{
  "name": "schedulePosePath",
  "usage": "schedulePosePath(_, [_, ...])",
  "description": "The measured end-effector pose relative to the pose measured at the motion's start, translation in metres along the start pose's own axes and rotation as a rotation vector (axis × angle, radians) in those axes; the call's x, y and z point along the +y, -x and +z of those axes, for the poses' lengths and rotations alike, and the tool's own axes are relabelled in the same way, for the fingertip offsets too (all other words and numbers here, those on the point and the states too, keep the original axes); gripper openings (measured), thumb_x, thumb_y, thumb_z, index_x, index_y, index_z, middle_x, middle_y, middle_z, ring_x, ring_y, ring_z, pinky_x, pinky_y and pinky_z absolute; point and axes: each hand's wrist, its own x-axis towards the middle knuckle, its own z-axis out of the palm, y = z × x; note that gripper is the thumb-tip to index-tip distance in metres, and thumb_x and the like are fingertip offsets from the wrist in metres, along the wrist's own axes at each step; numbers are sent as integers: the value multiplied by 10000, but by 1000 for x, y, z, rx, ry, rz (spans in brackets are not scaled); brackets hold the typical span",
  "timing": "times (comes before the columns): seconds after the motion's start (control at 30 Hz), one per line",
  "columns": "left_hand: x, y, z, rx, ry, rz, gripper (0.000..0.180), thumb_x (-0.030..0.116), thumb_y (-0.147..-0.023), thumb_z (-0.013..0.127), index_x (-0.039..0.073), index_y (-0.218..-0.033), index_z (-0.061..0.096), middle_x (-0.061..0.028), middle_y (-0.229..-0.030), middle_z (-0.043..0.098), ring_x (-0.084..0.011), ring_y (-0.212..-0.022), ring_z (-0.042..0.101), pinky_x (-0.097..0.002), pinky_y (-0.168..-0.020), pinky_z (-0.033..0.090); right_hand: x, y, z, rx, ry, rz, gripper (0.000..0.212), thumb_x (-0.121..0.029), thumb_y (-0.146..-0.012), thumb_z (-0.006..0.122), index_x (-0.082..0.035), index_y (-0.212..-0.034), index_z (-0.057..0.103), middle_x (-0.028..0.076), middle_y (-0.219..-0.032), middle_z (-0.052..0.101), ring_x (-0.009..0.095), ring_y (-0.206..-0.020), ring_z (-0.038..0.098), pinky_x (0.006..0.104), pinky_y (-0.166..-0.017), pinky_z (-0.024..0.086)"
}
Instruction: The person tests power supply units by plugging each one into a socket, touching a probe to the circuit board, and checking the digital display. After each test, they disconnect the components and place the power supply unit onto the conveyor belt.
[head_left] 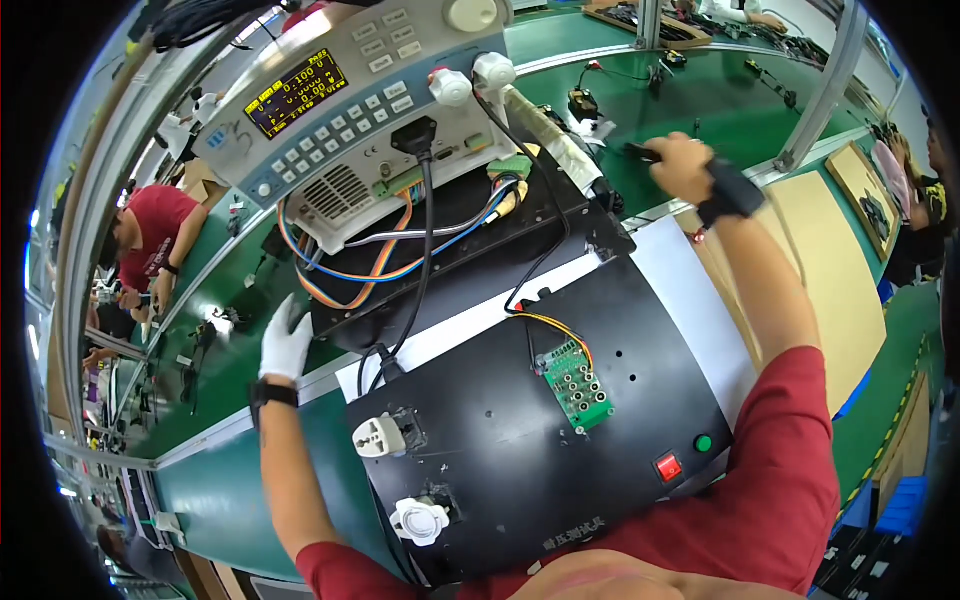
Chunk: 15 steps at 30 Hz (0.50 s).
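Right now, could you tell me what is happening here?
The person's bare right hand seems to grip a small black item over the green surface. The white-gloved left hand is open, left of the black stand. A black box with a green circuit board sits in front, an instrument with a lit screen behind.

White over the gloved left hand [284,348]; black on the held piece [641,152] and near box [500,450]; green on the circuit board [590,412]; red on the switch [668,467]; yellow-on-black across the far display [295,93].
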Motion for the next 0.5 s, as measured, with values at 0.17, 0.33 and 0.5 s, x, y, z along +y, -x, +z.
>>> schedulePosePath(0.17, [20, 34, -32, 195, 24, -171, 514, 128, -814, 576, -37, -1251, 362, -217, -1207, 456, -248, -1119, 456, -307, -937, 353, 51, 30, -51, -74, 621, 252, 386, -126, -676, 520, -160, -1056, 577, 102, -1084, 528, 270, -1134, 415, 488, -888, 320])
schedulePosePath(0.33, [66, 42, -9, 184, 120, -52, 484, 106, -822, 568, -28, -1245, 374, -198, -1199, 467, -224, -1094, 473, -292, -922, 366, 25, 21, -10, -54, 157, 58, 626, -455, -653, 622, -50, -1118, 513, 136, -1136, 512, 304, -1125, 422, 519, -895, 318])
schedulePosePath(0.5, [145, 90, 3, 168, 26, 100, 441, 95, -802, 587, -24, -1200, 439, -151, -1144, 526, -182, -1056, 496, -277, -889, 383, 19, 27, 8, 220, -107, -25, 430, -361, -668, 666, -36, -941, 596, 132, -911, 598, 278, -892, 541, 361, -786, 403])
